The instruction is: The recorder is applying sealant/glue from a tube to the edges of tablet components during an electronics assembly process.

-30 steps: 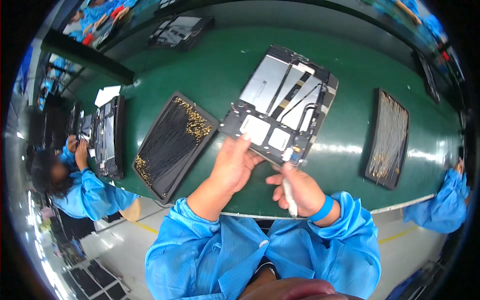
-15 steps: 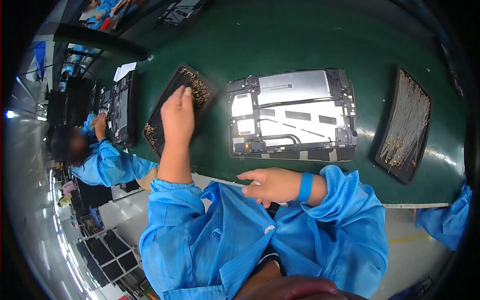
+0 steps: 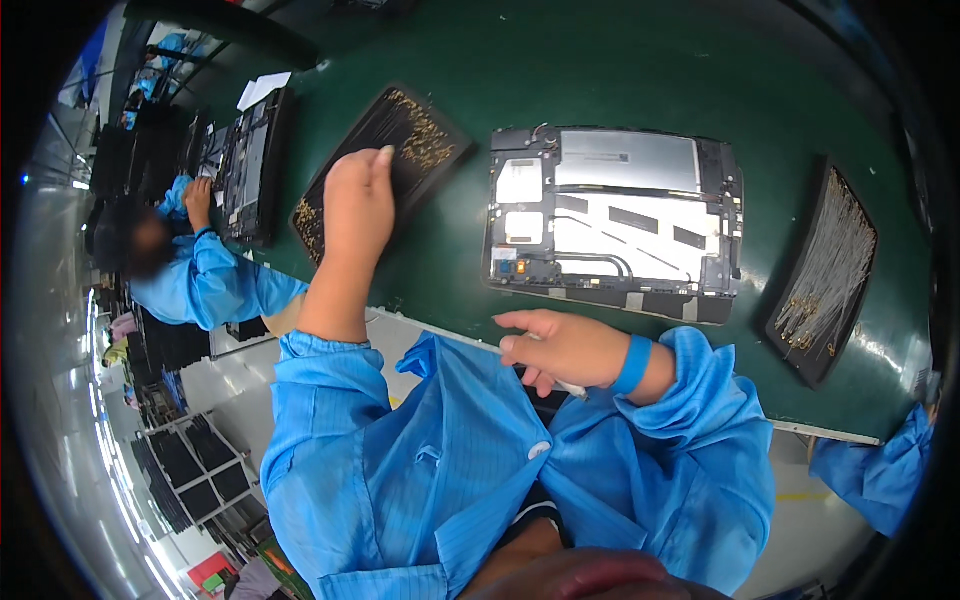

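My left hand (image 3: 360, 205) is over a black tray (image 3: 455, 162) of thin black cables (image 3: 385, 125) with gold-coloured ends. Its thumb and fingers are pressed together; anything between them is too small or hidden to make out. Close to the table's front edge, my right hand (image 3: 570, 350) has its index finger pointing left. The other fingers curl round a slim pale tool (image 3: 572, 388), whose end shows below the palm. Between the two trays lies an opened flat device (image 3: 620, 225), with silver panels, black frame parts and wiring inside.
On the right stands a second black tray (image 3: 815, 370) holding many thin grey cables (image 3: 830, 260). Another opened device (image 3: 250, 165) lies at the left, by a co-worker in a blue sleeve (image 3: 225, 290). Another blue sleeve (image 3: 870, 470) shows at the right edge.
The view has shifted, so the device and trays appear farther right. My left hand has drawn back slightly from the gold cable ends, fingers still pinched. The right hand keeps its pose.
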A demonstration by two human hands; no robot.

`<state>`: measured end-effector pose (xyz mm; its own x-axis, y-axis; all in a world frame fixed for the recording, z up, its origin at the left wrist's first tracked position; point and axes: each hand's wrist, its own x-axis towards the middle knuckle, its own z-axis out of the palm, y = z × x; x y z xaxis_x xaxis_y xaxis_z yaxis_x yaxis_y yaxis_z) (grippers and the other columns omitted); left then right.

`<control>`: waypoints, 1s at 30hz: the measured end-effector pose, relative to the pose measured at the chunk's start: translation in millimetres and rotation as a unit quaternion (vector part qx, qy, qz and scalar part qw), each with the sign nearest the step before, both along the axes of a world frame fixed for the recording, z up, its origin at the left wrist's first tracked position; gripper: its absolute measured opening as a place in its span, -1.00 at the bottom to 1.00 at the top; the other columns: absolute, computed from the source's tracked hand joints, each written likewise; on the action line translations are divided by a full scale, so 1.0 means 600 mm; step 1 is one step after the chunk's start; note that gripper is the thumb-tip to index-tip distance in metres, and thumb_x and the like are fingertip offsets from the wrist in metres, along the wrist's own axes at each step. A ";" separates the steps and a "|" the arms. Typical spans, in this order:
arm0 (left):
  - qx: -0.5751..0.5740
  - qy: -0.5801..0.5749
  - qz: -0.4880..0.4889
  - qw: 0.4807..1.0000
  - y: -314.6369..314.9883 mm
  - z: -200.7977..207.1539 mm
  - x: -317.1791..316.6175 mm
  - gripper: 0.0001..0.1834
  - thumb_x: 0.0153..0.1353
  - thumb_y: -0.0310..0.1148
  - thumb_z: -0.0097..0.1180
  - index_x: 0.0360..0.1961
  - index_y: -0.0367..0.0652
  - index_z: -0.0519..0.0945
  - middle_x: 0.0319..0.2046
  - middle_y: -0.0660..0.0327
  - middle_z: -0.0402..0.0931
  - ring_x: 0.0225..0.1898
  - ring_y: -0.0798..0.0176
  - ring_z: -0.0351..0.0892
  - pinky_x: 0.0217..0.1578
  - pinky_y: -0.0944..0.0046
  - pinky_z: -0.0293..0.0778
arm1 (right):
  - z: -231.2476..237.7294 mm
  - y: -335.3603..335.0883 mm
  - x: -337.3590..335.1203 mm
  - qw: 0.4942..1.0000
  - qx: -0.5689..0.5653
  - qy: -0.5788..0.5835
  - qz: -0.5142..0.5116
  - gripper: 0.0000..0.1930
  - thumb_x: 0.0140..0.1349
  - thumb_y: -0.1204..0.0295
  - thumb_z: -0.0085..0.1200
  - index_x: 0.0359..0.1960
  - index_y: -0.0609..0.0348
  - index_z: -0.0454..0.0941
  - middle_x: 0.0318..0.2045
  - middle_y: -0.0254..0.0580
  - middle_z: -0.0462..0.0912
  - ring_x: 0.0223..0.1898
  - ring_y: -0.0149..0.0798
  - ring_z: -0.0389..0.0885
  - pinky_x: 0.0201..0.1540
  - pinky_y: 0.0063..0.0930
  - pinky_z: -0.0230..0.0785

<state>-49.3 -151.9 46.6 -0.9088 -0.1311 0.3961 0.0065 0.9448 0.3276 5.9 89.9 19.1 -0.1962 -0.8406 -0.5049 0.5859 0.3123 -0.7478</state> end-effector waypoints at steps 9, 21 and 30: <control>-0.093 0.121 -0.262 0.953 0.082 0.040 0.054 -0.84 -0.20 -0.57 0.10 -0.53 -0.24 0.39 -0.57 0.13 0.39 -0.49 0.09 0.40 -0.45 0.24 0.37 | 0.050 0.018 -0.008 0.960 0.036 0.065 -0.270 -0.46 0.10 0.08 -0.15 0.04 0.18 0.20 -0.42 -0.22 0.45 -0.55 -0.49 0.36 -0.51 -0.68 0.27; -0.031 0.077 -0.351 0.933 0.127 0.001 0.128 -0.78 -0.29 -0.54 0.12 -0.51 -0.20 0.40 -0.57 0.20 0.39 -0.56 0.19 0.40 -0.60 0.31 0.36 | 0.060 0.054 0.010 0.948 0.102 0.152 -0.260 -0.66 0.08 0.17 -0.11 -0.31 0.22 0.44 -0.52 -0.33 0.45 -0.47 -0.49 0.37 -0.45 -0.64 0.26; 0.029 0.094 -0.321 0.942 0.180 -0.046 0.163 -0.79 -0.24 -0.45 0.07 -0.44 -0.13 0.47 -0.54 0.29 0.38 -0.51 0.26 0.38 -0.55 0.34 0.32 | 0.037 0.069 0.029 0.956 0.080 -0.019 -0.283 -0.70 0.09 0.20 -0.13 -0.40 0.24 0.39 -0.56 -0.29 0.42 -0.57 -0.47 0.34 -0.61 -0.67 0.21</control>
